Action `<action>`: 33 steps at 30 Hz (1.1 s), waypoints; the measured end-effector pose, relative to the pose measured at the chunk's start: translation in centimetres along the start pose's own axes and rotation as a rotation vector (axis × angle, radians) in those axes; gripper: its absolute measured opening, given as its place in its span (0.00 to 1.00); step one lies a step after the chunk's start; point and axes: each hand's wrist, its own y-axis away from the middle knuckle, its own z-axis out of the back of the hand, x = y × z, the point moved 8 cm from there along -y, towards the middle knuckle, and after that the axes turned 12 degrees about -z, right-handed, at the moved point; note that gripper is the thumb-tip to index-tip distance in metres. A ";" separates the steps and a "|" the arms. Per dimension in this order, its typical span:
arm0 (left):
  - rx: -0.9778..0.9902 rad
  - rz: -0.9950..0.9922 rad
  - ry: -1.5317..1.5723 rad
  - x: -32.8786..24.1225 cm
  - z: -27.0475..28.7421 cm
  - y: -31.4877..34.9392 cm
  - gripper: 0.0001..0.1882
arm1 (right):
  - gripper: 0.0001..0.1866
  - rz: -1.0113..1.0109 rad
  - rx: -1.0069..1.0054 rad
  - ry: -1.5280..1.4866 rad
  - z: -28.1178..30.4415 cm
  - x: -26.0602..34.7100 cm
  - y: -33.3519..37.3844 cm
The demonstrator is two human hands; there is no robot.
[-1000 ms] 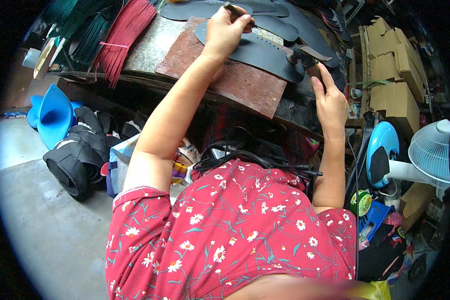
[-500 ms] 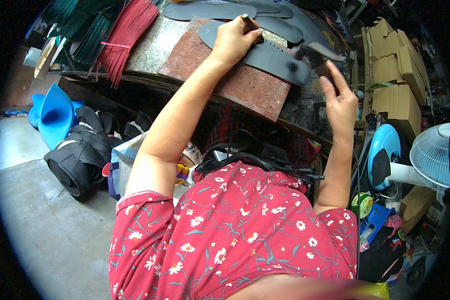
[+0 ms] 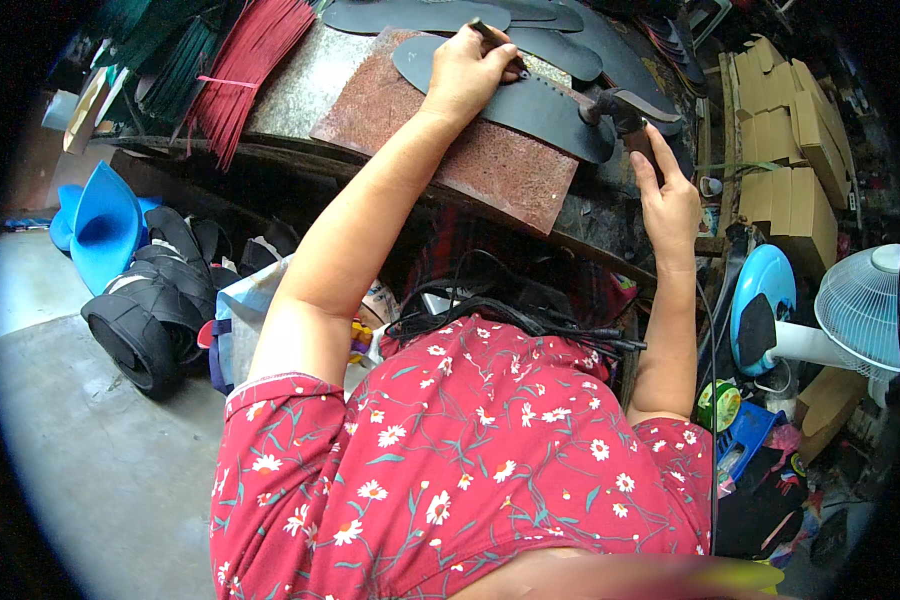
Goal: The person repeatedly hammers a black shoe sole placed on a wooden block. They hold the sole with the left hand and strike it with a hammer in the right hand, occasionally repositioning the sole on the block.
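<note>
My left hand [image 3: 462,82] is closed around a slim dark punch [image 3: 484,32], tilted with its lower end at a dark grey shoe sole [image 3: 550,112]. A row of small holes runs along the sole's far edge, to the right of the punch. The sole lies flat on a reddish-brown board [image 3: 365,112], its right end reaching past the board's edge. In my right hand [image 3: 672,212] is a hammer [image 3: 625,108], its head above the sole's right end. The index finger stretches along the handle; the other fingers are partly hidden.
More grey soles [image 3: 410,16] lie at the back of the bench. Bundled red strips [image 3: 255,75] hang over its front left. Cardboard boxes [image 3: 785,200] and a white fan [image 3: 860,305] stand at right. Black rolled material [image 3: 155,310] and blue sheets [image 3: 105,230] occupy the left floor.
The hammer, blurred earlier, is now sharp and a little further left. The punch leans more to the left. My left hand stays on the punch over the sole.
</note>
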 end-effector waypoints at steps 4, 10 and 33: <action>0.136 -0.110 -0.246 -0.6 -0.7 -0.2 0.09 | 0.22 0.009 0.027 -0.025 0.8 0.7 0.0; 0.316 -0.584 -0.718 -5.4 -3.5 0.7 0.10 | 0.24 0.208 -0.119 -0.705 6.3 4.1 0.6; 0.391 -0.688 -0.865 -5.5 -6.1 2.2 0.10 | 0.21 0.416 -0.197 -0.435 5.9 5.4 1.9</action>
